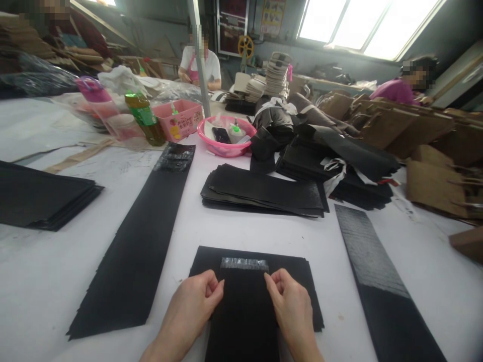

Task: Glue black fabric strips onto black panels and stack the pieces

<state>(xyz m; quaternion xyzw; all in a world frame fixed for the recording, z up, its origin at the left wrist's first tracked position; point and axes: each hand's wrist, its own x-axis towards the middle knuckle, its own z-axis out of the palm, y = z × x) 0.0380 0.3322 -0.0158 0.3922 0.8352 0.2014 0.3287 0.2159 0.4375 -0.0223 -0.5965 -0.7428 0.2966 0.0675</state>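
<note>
My left hand (pixel 196 304) and my right hand (pixel 289 301) rest on a black paper piece (pixel 245 306) lying flat on the white table (pixel 56 281) right in front of me. Both hands are curled, thumbs and forefingers pinched at the edges of a narrow folded section of the black piece. A shiny strip of clear tape or glue (pixel 244 263) runs across the piece just beyond my fingertips. The piece sits on a small stack of black sheets (pixel 307 289).
Long fanned rows of black sheets (pixel 139 241) lie to the left and right (pixel 381 281). More black stacks (pixel 264 193) sit ahead and far left (pixel 41 196). A pink bowl (pixel 226 146), pink basket (pixel 181 118), green bottle (pixel 145 118) and brown paper bags (pixel 433 166) stand beyond. Other people work at the back.
</note>
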